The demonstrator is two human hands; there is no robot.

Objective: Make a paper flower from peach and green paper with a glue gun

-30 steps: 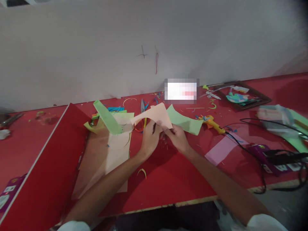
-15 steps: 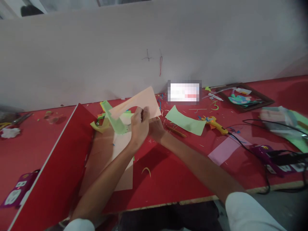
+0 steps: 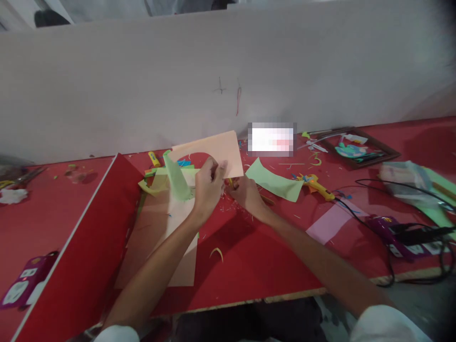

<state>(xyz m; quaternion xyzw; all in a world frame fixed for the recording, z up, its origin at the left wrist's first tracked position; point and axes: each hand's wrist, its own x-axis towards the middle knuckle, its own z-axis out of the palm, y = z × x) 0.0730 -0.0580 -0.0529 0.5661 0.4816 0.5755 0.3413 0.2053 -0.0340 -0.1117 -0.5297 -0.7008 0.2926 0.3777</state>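
My left hand [image 3: 207, 190] pinches the lower edge of a peach sheet of paper [image 3: 231, 147], holding it up off the table. A curved piece is cut out of the sheet's lower left side. Just right of it, my right hand [image 3: 249, 195] is closed below the sheet's lower right corner. A bit of yellow shows at its fingers, but I cannot make out what it is. Left of my left hand, a rolled light green paper cone [image 3: 176, 178] stands over a large peach sheet [image 3: 149, 237] on the table.
A curved green paper piece [image 3: 276, 180], a yellow glue gun [image 3: 320, 187] with its cord and a pink sheet [image 3: 333, 221] lie to the right. Further right are a dark frame [image 3: 356, 164] and a purple box [image 3: 384, 232]. A red upright board [image 3: 85, 251] stands at left.
The peach sheet has moved slightly right and turned more level. My right hand has shifted right and shows more clearly. The green cone now looks more upright.
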